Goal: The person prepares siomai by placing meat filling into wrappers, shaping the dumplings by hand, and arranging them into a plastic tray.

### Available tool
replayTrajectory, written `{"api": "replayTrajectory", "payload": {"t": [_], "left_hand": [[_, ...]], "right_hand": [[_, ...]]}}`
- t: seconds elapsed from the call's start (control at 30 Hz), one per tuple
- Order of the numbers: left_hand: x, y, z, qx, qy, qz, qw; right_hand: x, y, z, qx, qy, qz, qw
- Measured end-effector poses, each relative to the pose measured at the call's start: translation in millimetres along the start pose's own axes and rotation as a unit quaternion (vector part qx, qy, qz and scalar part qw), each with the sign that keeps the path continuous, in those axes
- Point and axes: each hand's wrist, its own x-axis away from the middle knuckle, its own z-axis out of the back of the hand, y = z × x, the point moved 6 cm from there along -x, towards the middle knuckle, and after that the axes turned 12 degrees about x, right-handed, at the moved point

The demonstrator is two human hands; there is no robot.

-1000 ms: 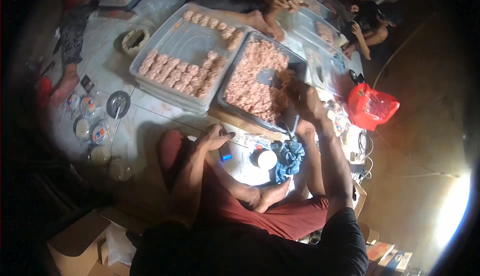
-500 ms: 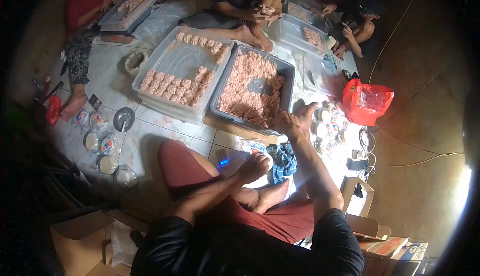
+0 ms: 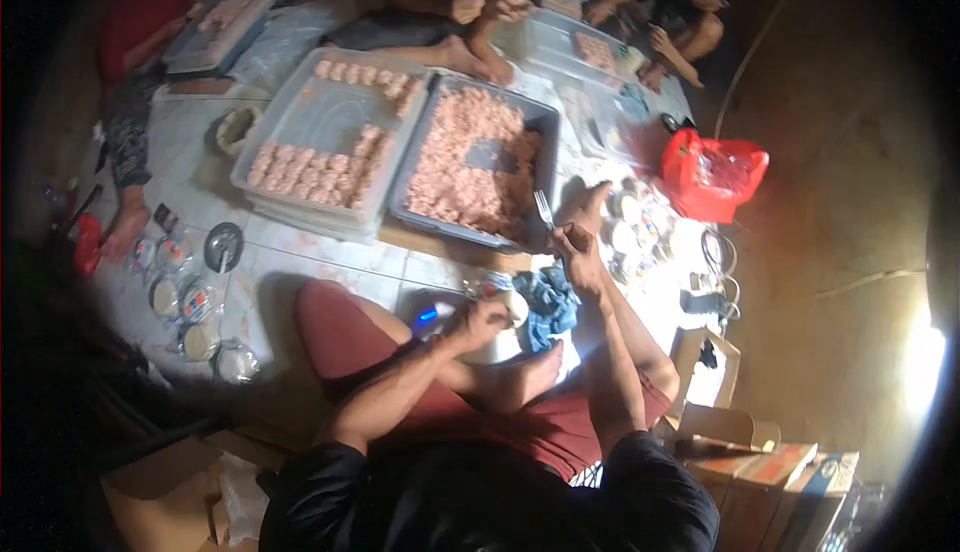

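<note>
My right hand (image 3: 577, 252) is closed round a fork (image 3: 543, 209), its tines pointing up beside the near right corner of a grey tub (image 3: 467, 232). In that tub lies pink minced filling (image 3: 450, 162), with bare bottom showing in the middle. Low in front of me, my left hand (image 3: 482, 326) is closed on a round white disc (image 3: 514, 309); its exact kind is too blurred to make out. Just right of the disc lies a crumpled blue cloth (image 3: 548, 297) on the floor, by my foot (image 3: 535, 377).
A clear plastic tray (image 3: 250, 180) with rows of pink lumps stands left of the tub. Round white packets (image 3: 640, 227) lie at right, others (image 3: 198, 302) at left. A red plastic bag (image 3: 710, 177) stands by the wall. Several people sit behind trays farther off.
The view has shifted. My right hand has drawn back from the tub's corner, and the fork now shows in it. My left hand stays low with the white disc.
</note>
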Motion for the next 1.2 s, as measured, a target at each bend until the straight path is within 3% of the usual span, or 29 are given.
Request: {"api": "replayTrajectory", "payload": {"t": [0.03, 0.07, 0.13, 0.3, 0.37, 0.4, 0.43, 0.47, 0.5, 0.57, 0.63, 0.73, 0.8, 0.83, 0.87, 0.93, 0.97, 1.0, 1.07, 1.13, 1.2], "left_hand": [[-1, 4, 6, 0.053, 0.038, -0.01, 0.998], [-5, 8, 13, 0.105, 0.076, -0.02, 0.991], [-13, -3, 30, 0.199, 0.16, 0.046, 0.966], [-15, -10, 47, 0.422, 0.158, 0.145, 0.881], [-12, -16, 61, 0.444, 0.181, 0.189, 0.857], [-13, -34, 68, 0.414, 0.196, 0.208, 0.864], [-12, -49, 76, 0.384, 0.208, 0.228, 0.87], [-13, -63, 83, 0.382, 0.217, 0.231, 0.868], [-19, -71, 94, 0.313, 0.224, 0.192, 0.903], [-20, -19, 117, 0.231, 0.24, 0.181, 0.925], [-27, -43, 129, 0.201, 0.273, 0.181, 0.923], [-29, -65, 148, 0.137, 0.333, 0.181, 0.915], [-27, -62, 149, 0.061, 0.373, 0.181, 0.908], [-31, -52, 145, 0.127, 0.43, 0.032, 0.893], [-31, -57, 149, 0.128, 0.434, 0.033, 0.891], [-32, -58, 150, 0.122, 0.354, 0.156, 0.914], [-31, -56, 153, 0.124, 0.354, 0.161, 0.913], [-32, -56, 153, 0.146, 0.343, 0.166, 0.913], [-33, -59, 148, 0.192, 0.322, 0.173, 0.911], [-35, -67, 145, 0.144, 0.364, 0.154, 0.907], [-32, -71, 147, 0.093, 0.403, 0.135, 0.9]], "right_hand": [[13, -10, 9, -0.057, 0.018, 0.018, 0.998], [25, -16, 11, -0.249, 0.033, 0.002, 0.968], [39, -28, 30, -0.374, 0.033, 0.002, 0.927], [41, -64, 44, -0.417, 0.059, -0.046, 0.906], [25, -85, 34, -0.14, 0.005, 0.041, 0.989], [17, -101, 25, 0.044, 0.007, 0.11, 0.993], [10, -115, 17, 0.196, 0.028, 0.176, 0.964], [3, -124, 2, 0.35, 0.039, 0.238, 0.905], [-3, -129, -11, 0.487, 0.071, 0.298, 0.818], [-31, -126, -36, 0.51, 0.092, 0.26, 0.814], [-92, -88, -69, 0.537, 0.103, 0.325, 0.772], [-127, -107, -103, 0.581, 0.086, 0.34, 0.734], [-138, -130, -109, 0.541, 0.215, 0.384, 0.717], [-152, -129, -120, 0.618, 0.139, 0.349, 0.69], [-155, -134, -126, 0.618, 0.136, 0.353, 0.689], [-155, -140, -146, 0.678, 0.044, 0.347, 0.646], [-139, -145, -149, 0.704, 0.019, 0.381, 0.599], [-136, -135, -154, 0.705, 0.012, 0.38, 0.599], [-105, -130, -151, 0.532, 0.176, 0.603, 0.568], [-88, -135, -146, 0.576, 0.122, 0.599, 0.543], [-82, -120, -154, 0.573, -0.142, 0.53, 0.609]]}}
